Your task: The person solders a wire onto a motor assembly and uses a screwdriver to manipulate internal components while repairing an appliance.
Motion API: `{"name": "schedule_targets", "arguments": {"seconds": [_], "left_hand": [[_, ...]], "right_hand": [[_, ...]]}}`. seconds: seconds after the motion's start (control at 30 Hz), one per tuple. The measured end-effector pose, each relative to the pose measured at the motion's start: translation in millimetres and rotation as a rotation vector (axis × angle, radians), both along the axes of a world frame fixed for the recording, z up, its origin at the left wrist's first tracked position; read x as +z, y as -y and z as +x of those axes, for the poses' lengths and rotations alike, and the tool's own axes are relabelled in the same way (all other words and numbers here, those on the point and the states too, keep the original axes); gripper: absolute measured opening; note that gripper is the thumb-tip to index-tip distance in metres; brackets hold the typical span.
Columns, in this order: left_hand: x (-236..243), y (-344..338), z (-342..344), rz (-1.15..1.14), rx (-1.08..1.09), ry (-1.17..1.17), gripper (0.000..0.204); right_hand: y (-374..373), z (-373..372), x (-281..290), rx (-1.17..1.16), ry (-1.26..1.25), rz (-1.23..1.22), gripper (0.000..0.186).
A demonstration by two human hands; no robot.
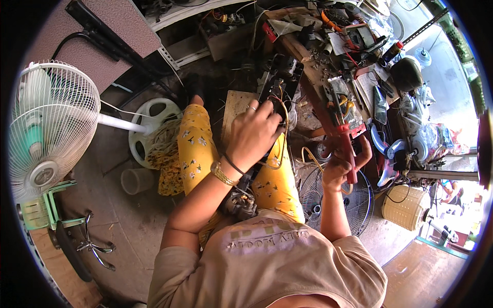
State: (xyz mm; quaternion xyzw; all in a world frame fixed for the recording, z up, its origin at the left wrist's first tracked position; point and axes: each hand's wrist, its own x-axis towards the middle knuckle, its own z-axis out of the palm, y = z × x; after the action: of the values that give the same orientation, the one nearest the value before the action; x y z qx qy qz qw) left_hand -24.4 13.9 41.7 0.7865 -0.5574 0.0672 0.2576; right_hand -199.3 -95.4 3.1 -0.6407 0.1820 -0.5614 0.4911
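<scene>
My left hand [252, 128], with a bracelet and a gold watch at its wrist, is closed over the near part of a black housing [282, 69] between my knees. Thin wires [280, 95] come out of the housing beside my fingers; what the fingertips touch is hidden. To the right, my right hand [336, 169] grips a red-handled soldering iron [347, 154], held upright with its shaft pointing away from me. A pale yellow cord [311, 154] loops beside that hand. Below my left forearm, a dark metal motor-like part [240, 205] sits in my lap.
A white standing fan [56, 128] stands at left, near a clear plastic tub [136, 181]. A cluttered wooden bench [313, 77] with tools runs along the right. A black fan grille [362, 205] lies behind my right forearm. A cream ribbed container [405, 207] is farther right.
</scene>
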Motion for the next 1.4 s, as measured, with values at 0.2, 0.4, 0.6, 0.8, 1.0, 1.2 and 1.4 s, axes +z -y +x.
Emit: {"name": "schedule_targets", "arguments": {"seconds": [0.2, 0.4, 0.6, 0.8, 1.0, 1.2, 1.4], "left_hand": [[-13, -1, -2, -0.061, -0.006, -0.078, 0.01], [-22, -4, 38, -0.297, 0.075, -0.224, 0.006], [-22, -2, 54, -0.246, 0.028, -0.155, 0.01], [-30, 1, 57, -0.297, -0.021, -0.203, 0.011], [-33, 4, 59, -0.325, -0.007, -0.168, 0.012], [-24, 0, 69, -0.59, 0.039, -0.742, 0.013], [-34, -3, 55, -0.603, -0.041, -1.106, 0.02]], "right_hand": [[-9, -23, 17, 0.019, -0.131, -0.016, 0.069], [-7, -33, 6, 0.014, -0.275, -0.096, 0.052], [-4, 7, 26, 0.182, -0.291, -0.252, 0.018], [-1, 25, 26, 0.182, -0.356, -0.289, 0.015], [1, 30, 22, 0.188, -0.358, -0.316, 0.018], [-6, 19, 22, 0.163, -0.246, -0.22, 0.019], [-9, 12, 13, 0.167, -0.188, -0.086, 0.021]]}}
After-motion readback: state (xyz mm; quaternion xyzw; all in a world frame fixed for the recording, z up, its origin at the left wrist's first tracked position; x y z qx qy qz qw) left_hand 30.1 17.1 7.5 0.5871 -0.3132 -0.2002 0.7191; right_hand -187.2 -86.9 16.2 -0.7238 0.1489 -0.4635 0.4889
